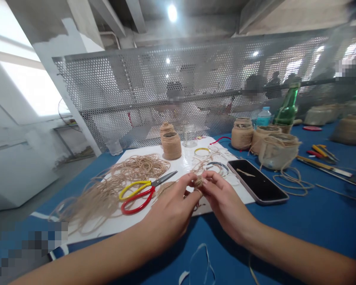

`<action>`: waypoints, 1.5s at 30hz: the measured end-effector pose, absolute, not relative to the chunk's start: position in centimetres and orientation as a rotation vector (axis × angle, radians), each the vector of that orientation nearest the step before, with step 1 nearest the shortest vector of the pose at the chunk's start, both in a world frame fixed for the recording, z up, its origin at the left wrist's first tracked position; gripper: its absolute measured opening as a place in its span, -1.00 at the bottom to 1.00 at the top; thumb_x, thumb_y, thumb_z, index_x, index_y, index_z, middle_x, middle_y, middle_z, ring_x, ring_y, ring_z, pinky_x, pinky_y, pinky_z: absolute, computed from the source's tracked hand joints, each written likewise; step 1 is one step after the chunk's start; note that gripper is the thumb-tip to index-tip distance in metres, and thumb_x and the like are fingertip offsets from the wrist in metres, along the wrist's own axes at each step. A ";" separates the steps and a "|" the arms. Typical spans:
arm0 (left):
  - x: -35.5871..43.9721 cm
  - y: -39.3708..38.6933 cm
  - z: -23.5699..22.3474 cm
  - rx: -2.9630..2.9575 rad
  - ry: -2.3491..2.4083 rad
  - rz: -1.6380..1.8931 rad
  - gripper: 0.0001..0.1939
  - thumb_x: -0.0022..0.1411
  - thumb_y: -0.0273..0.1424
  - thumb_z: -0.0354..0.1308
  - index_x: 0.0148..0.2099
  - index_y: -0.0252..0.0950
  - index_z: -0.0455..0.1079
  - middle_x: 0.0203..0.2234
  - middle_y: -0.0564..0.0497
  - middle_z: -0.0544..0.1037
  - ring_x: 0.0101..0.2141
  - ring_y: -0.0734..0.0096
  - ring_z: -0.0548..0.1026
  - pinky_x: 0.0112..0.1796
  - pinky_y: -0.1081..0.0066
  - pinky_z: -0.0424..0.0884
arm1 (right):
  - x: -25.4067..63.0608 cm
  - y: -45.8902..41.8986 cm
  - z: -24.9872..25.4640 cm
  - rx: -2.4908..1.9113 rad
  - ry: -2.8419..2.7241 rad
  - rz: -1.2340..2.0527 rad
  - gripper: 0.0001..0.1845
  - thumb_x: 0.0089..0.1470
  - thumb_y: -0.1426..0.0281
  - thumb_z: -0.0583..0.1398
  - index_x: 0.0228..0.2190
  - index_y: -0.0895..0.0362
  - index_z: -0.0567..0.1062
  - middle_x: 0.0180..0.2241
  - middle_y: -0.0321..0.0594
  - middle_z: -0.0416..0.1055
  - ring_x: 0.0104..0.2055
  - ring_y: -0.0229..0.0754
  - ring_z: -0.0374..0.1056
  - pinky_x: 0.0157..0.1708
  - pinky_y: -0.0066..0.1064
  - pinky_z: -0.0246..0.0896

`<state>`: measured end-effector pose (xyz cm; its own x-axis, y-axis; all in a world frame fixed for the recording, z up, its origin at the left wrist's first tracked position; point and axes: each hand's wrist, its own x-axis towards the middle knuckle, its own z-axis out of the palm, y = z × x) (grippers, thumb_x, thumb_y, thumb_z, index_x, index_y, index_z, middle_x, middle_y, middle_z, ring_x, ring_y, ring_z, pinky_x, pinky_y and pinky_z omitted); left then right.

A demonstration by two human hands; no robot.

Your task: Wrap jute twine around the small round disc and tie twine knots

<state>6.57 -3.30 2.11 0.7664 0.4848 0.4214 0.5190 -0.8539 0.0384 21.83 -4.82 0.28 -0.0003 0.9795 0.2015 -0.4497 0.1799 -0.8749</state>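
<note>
My left hand (169,213) and my right hand (225,206) meet over the front edge of a white board (180,168). Between their fingertips they pinch a small twine-wrapped ring (199,182), with loose jute twine trailing from it. A big tangle of jute twine (118,182) lies on the board to the left. Scissors (142,191) with yellow and red handles rest just left of my left hand. A black phone (257,182) lies right of my right hand.
Several twine-wrapped jars (171,145) and a clear glass jar (190,135) stand at the back, more wrapped jars (277,150) at the right with a green bottle (287,109). Tools (323,158) lie on the blue table (314,221). A perforated metal screen (195,87) closes the far side; people sit behind it.
</note>
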 end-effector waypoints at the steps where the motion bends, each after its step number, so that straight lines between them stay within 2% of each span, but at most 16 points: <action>1: 6.5 -3.2 2.1 -2.860 -0.827 -0.665 -0.64 0.16 -0.62 -0.13 0.00 -0.27 0.19 0.10 -0.21 0.10 -0.06 0.23 0.34 -0.13 0.16 0.37 | 21.8 -4.8 0.3 -0.734 -1.019 1.244 -0.92 0.04 0.34 0.12 -0.39 0.07 0.30 -0.39 -0.31 0.29 -0.29 -0.24 0.25 -0.21 -0.39 0.13; 4: 6.4 -2.9 2.5 -2.822 -0.811 -0.705 -0.64 0.17 -0.63 -0.15 -0.01 -0.27 0.19 0.06 -0.16 0.16 -0.03 0.21 0.31 -0.12 0.19 0.36 | 22.1 -4.6 0.4 -0.820 -1.176 1.098 -0.93 0.08 0.34 0.09 -0.37 0.07 0.28 -0.41 -0.33 0.25 -0.32 -0.26 0.23 -0.27 -0.42 0.14; 8: 6.3 -2.8 3.7 -2.854 -0.790 -0.802 -0.74 0.21 -0.59 -0.14 -0.08 -0.31 0.22 -0.04 -0.14 0.24 -0.08 0.31 0.34 -0.14 0.31 0.37 | 23.0 -3.8 0.9 -0.898 -1.466 0.841 -0.96 0.08 0.39 0.08 -0.35 0.08 0.27 -0.39 -0.30 0.25 -0.31 -0.25 0.24 -0.25 -0.37 0.17; 11: 6.3 -2.7 4.5 -2.930 -0.789 -0.874 -0.79 0.22 -0.58 -0.14 -0.15 -0.34 0.26 -0.09 -0.13 0.25 -0.10 0.37 0.33 -0.11 0.36 0.35 | 23.9 -3.3 1.5 -0.915 -1.650 0.625 -0.81 0.05 0.44 0.10 -0.22 0.07 0.27 -0.27 -0.23 0.30 -0.23 -0.20 0.26 -0.19 -0.30 0.18; 18: 6.3 -2.6 5.3 -3.114 -0.737 -0.891 -0.80 0.24 -0.58 -0.15 -0.20 -0.35 0.29 -0.13 -0.11 0.26 -0.11 0.41 0.30 -0.10 0.39 0.31 | 24.8 -3.3 2.3 -0.857 -2.021 0.244 -0.75 0.10 0.48 0.05 -0.14 0.07 0.28 -0.22 -0.18 0.37 -0.18 -0.18 0.29 -0.17 -0.32 0.18; 24: 6.1 -2.7 5.7 -3.159 -0.763 -0.892 -0.80 0.23 -0.58 -0.16 -0.26 -0.35 0.29 -0.17 -0.09 0.25 -0.14 0.44 0.30 -0.09 0.44 0.26 | 25.0 -2.9 2.0 -0.712 -2.126 0.103 -0.71 0.12 0.53 0.01 -0.11 0.08 0.31 -0.23 -0.16 0.37 -0.19 -0.20 0.30 -0.19 -0.34 0.22; 30: 6.0 -3.0 6.8 -3.143 -0.924 -0.831 -0.78 0.25 -0.51 -0.16 -0.35 -0.32 0.29 -0.11 -0.09 0.27 -0.06 0.38 0.25 -0.06 0.40 0.21 | 25.4 -2.5 2.2 -0.755 -2.119 0.009 -0.71 0.12 0.54 0.01 -0.12 0.16 0.36 -0.27 -0.11 0.35 -0.24 -0.22 0.31 -0.25 -0.39 0.25; 31: 6.0 -3.0 7.1 -3.129 -0.974 -0.810 -0.79 0.24 -0.49 -0.14 -0.37 -0.31 0.29 -0.13 -0.08 0.30 -0.08 0.37 0.28 -0.09 0.40 0.23 | 25.4 -2.4 2.2 -0.766 -2.112 -0.009 -0.72 0.12 0.54 0.01 -0.14 0.16 0.37 -0.28 -0.11 0.35 -0.25 -0.22 0.31 -0.25 -0.39 0.25; 33: 5.8 -2.7 7.4 -3.092 -1.128 -0.723 -0.81 0.22 -0.43 -0.09 -0.41 -0.30 0.28 -0.30 -0.03 0.40 -0.26 0.39 0.36 -0.25 0.41 0.28 | 25.5 -2.3 2.2 -0.796 -2.096 -0.036 -0.73 0.11 0.55 0.01 -0.16 0.16 0.36 -0.29 -0.13 0.36 -0.25 -0.22 0.30 -0.24 -0.38 0.25; 35: 5.6 -2.2 7.6 -3.072 -1.296 -0.617 -0.83 0.20 -0.39 -0.07 -0.41 -0.29 0.28 -0.52 0.06 0.41 -0.48 0.45 0.34 -0.44 0.46 0.23 | 25.6 -2.2 2.2 -0.839 -2.071 -0.064 -0.74 0.11 0.56 0.00 -0.17 0.16 0.36 -0.30 -0.14 0.36 -0.25 -0.22 0.30 -0.22 -0.38 0.23; 37: 5.4 -1.7 7.6 -3.074 -1.409 -0.556 -0.84 0.19 -0.38 -0.07 -0.35 -0.28 0.30 -0.62 0.12 0.37 -0.58 0.48 0.29 -0.53 0.49 0.16 | 25.8 -2.1 2.2 -0.908 -2.043 -0.110 -0.76 0.11 0.55 0.00 -0.19 0.16 0.36 -0.30 -0.14 0.35 -0.25 -0.21 0.29 -0.22 -0.37 0.22; 41: 5.2 -1.0 7.8 -3.037 -1.466 -0.554 -0.80 0.20 -0.35 -0.08 -0.19 -0.26 0.31 -0.52 0.09 0.44 -0.50 0.45 0.35 -0.47 0.47 0.18 | 26.5 -1.5 2.4 -1.094 -2.009 -0.259 -0.78 0.11 0.52 0.00 -0.21 0.15 0.37 -0.31 -0.14 0.33 -0.26 -0.18 0.28 -0.23 -0.36 0.19; 45: 5.0 -0.6 8.4 -2.992 -1.412 -0.470 -0.76 0.24 -0.28 -0.12 -0.26 -0.24 0.34 -0.40 0.06 0.48 -0.39 0.40 0.38 -0.40 0.45 0.19 | 27.7 -0.6 2.5 -1.240 -1.959 -0.379 -0.79 0.09 0.52 0.01 -0.24 0.16 0.38 -0.34 -0.14 0.32 -0.28 -0.17 0.27 -0.28 -0.38 0.17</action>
<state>4.99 -0.63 8.43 0.6073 0.7771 0.1653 0.7210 -0.6265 0.2961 27.71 -0.58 2.55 -0.2278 0.6342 0.7389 0.8641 0.4814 -0.1467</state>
